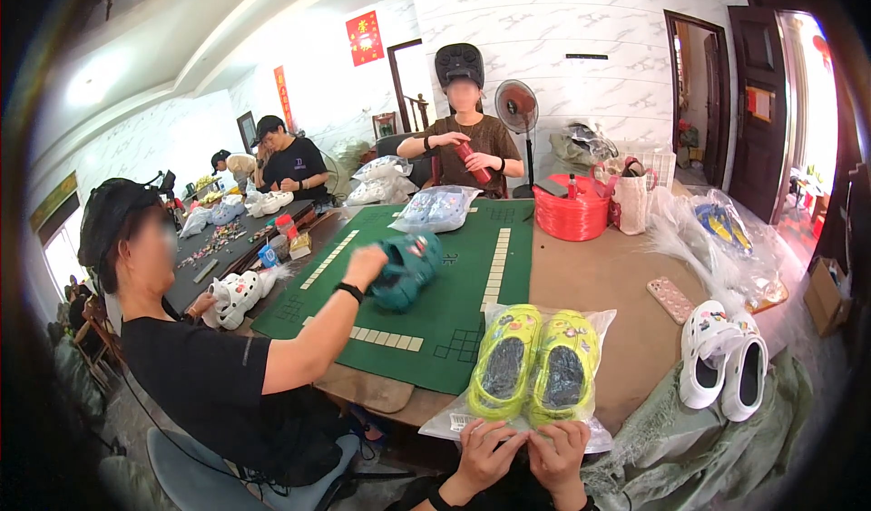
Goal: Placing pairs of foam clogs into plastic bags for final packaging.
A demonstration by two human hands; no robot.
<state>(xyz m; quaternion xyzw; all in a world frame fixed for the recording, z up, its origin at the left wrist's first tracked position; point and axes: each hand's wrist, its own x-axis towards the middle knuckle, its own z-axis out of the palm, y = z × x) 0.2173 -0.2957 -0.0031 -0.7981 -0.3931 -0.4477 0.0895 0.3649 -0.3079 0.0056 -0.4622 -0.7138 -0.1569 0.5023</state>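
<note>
Clogs [533, 361], a lime-green pair sealed side by side in a clear plastic bag [601, 316], lie on the bench [599, 275] just beyond both hands. The left hand [485, 452] and the right hand [558, 447] sit close together at the bag's near edge, fingers curled and pinching the plastic there, as if to keep the opening flat and closed; the exact grip under the fingertips is too small to tell. The shoes point away from the hands, toes far, dark inner soles showing, small coloured charms dotted over the green uppers. A white label shows at the bag's near left corner.

Further out from the left hand, a green mat [454, 266] with rows of pale tiles covers the bench. A person in a black shirt, off to the left, reaches over it and holds a teal clog [408, 271], with white clogs [236, 298] by that person's other hand. Out from the right hand stands a loose pair of white clogs with charms [726, 361] at the bench's edge, on a grey-green cloth, and a pink phone [671, 300] lies beyond them. Farther away sit a red basket [572, 214] and more bagged shoes [440, 207], and a seated person opposite holds a red bottle [472, 162].
</note>
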